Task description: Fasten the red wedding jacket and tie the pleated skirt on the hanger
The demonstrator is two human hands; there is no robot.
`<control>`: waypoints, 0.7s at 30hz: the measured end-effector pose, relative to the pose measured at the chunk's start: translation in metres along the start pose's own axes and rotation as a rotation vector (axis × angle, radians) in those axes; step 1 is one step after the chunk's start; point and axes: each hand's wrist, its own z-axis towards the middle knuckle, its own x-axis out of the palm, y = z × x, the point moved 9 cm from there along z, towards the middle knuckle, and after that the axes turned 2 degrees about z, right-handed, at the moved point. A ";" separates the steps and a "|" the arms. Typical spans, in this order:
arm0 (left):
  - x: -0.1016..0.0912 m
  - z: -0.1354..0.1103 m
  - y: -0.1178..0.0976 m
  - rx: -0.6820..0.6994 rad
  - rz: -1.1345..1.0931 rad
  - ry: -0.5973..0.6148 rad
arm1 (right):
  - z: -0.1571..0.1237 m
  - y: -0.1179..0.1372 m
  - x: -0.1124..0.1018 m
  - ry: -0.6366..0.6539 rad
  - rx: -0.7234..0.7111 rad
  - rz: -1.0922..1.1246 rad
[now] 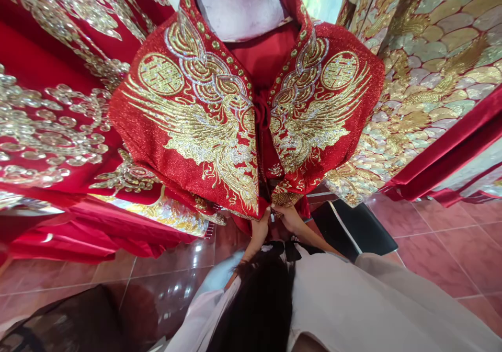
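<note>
A glittery red jacket (204, 111) hangs upright before me, its front covered with gold bird embroidery. A red knotted tie (262, 110) joins its two front edges near the collar, and below it the front parts. Low on the front, my left hand (260, 227) pinches the lower corner of the left panel, thumb on top. Close beside it, my right hand (289, 218) has its fingers closed at the lower edge of the right panel. What lies behind the cloth under my fingers is hidden.
Red garments with silver beading (47, 127) hang at the left, and a gold scale-patterned garment (431, 69) at the right. A black flat object (364, 226) lies on the tiled floor (443, 247). Dark hair (254, 305) hangs across the lower middle.
</note>
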 end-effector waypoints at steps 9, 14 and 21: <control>0.003 0.000 0.004 -0.041 -0.021 0.024 | 0.003 -0.003 -0.001 0.026 0.000 0.005; -0.001 0.003 0.011 -0.090 -0.065 0.050 | 0.000 -0.003 0.002 0.018 0.031 0.017; 0.012 0.004 0.015 -0.171 -0.212 0.080 | -0.005 0.005 0.001 -0.019 0.035 0.027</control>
